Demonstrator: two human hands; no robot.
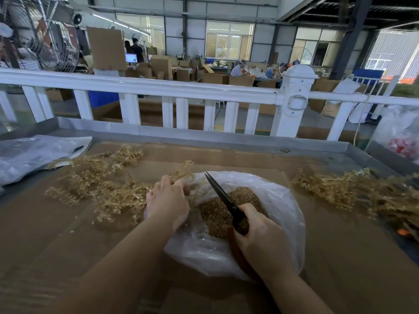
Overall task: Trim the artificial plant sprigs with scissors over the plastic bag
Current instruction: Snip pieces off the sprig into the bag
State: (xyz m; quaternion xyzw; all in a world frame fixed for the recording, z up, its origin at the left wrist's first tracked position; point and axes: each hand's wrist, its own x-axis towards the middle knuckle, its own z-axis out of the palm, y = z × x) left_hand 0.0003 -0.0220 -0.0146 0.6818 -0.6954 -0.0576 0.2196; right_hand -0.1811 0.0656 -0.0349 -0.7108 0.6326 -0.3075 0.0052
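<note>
Head view: just the one camera, looking down at both hands over a cardboard-covered surface [328,234].
Left hand [167,201]: a bit left of centre frame, right at the left edge of the plastic bag [278,200]. Its fingers [164,181] are curled in and pinching a sprig [182,169] by the stem, so the leafy end sticks up and away toward the upper middle of the surface. Can't see how tight the pinch is, the back of the hand covers it.
Right hand [260,240]: lower centre-right, over the bag. Fingers wrapped round the reddish-brown handles of the scissors [223,197], thumb on top near the pivot.
Scissors: dark blades look closed or close to it, pointing up and left, tip ending just beside the left hand and the sprig it holds. Can't tell if the tip actually touches the stem.
Plastic bag: clear-whitish, crumpled, mouth open upward, sitting centre frame on the cardboard. Inside there's a heap of tan trimmings [217,214], right under the blades.
Left pile [102,180]: loose tan-gold sprigs spread across the left-middle of the surface, reaching up to the left hand.
Right pile [362,191]: another bunch of the same sprigs at the right edge, well apart from the bag.
Other stuff: a flat plastic sheet or bag [34,152] at the far left, white railing [158,91] across the back of the surface.
</note>
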